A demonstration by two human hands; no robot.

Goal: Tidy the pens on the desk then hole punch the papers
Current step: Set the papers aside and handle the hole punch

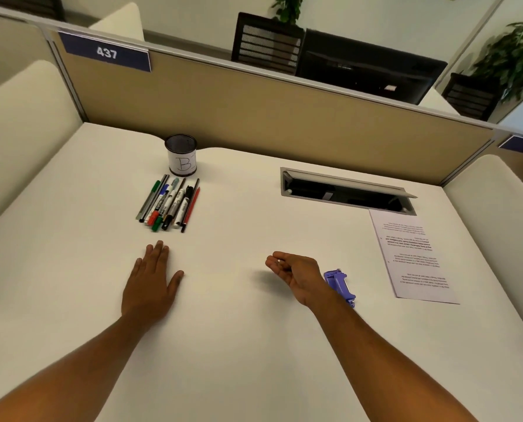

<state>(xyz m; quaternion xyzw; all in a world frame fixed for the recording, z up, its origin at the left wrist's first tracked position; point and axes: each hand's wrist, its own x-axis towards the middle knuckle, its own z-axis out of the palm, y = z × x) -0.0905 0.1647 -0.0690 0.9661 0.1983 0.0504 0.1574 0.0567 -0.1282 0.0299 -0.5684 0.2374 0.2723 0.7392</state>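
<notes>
Several pens and markers (170, 205) lie side by side in a neat row on the white desk (238, 345), just in front of a black mesh pen cup (181, 153) labelled "B". My left hand (152, 284) lies flat on the desk, palm down, a little below the pens. My right hand (293, 274) hovers at centre right with its fingers loosely curled, holding nothing that I can make out. A purple hole punch (340, 286) sits right behind that wrist, partly hidden. A printed sheet of paper (412, 257) lies at the right.
A grey cable hatch (345, 190) stands open in the desk behind the paper. A beige partition (254, 111) with the number plate 437 closes the back. Cream side panels (19, 117) border the desk left and right.
</notes>
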